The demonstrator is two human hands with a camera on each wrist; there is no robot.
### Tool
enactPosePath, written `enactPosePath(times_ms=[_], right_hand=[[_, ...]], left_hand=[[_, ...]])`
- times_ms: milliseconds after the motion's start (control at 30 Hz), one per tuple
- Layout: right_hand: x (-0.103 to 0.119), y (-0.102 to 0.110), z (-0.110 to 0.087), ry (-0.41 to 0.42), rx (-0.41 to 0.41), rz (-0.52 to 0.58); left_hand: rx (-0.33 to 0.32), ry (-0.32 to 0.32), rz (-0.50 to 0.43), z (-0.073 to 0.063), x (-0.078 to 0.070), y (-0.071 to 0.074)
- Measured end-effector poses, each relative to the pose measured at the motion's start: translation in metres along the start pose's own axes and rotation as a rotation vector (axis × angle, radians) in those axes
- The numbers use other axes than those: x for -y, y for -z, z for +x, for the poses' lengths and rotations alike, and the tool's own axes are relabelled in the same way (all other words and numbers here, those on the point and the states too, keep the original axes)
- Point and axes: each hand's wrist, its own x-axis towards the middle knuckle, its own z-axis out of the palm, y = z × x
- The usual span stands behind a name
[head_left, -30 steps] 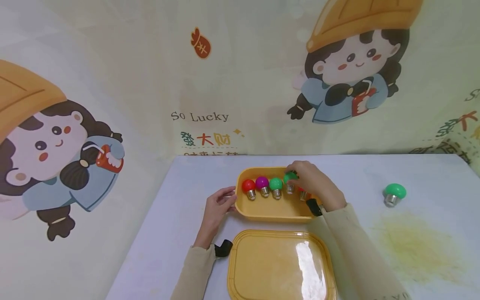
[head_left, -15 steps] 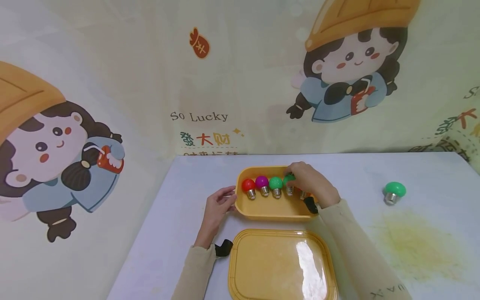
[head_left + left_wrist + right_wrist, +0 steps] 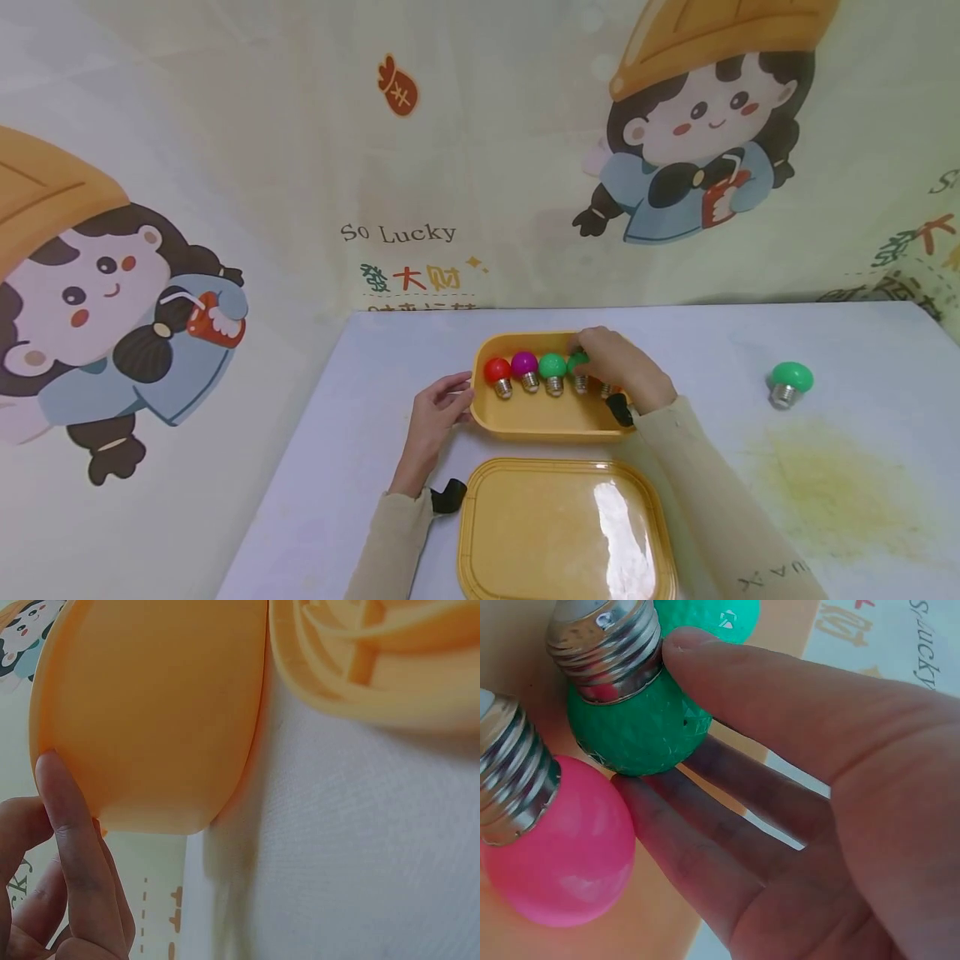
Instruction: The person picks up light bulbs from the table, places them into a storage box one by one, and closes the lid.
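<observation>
Five bulbs (image 3: 552, 365), it seems, lie in the yellow box (image 3: 551, 422).

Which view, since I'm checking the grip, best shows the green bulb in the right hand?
The right wrist view: the green bulb appears large, metal base included. The head view shows it small, partly covered by the right hand; the left wrist view doesn't show it.
</observation>
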Motion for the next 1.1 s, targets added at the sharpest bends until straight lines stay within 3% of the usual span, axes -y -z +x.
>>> enactPosePath(times_ms=[133, 367, 467, 600, 833, 1100], right_hand=[[0.0, 0.001, -0.001, -0.004, 0.004, -0.009], [0.001, 0.004, -0.003, 0.022, -0.006, -0.043], [0.001, 0.005, -0.005, 0.02, -0.007, -0.046], [0.004, 0.009, -0.009, 0.019, -0.013, -0.06], [0.012, 0.02, -0.025, -0.005, -0.029, -0.046], [0.013, 0.028, -0.042, 0.021, -0.11, -0.083]], left_hand=[[0.01, 0.006, 0.0, 0.001, 0.0, 0.001], [0.04, 0.023, 0.005, -0.014, -0.03, -0.003], [0.042, 0.024, 0.008, -0.015, -0.031, -0.003], [0.04, 0.023, 0.01, -0.013, -0.028, -0.002], [0.027, 0.018, 0.002, 0.0, -0.005, 0.001], [0.003, -0.005, 0.003, 0.0, 0.0, 0.001]])
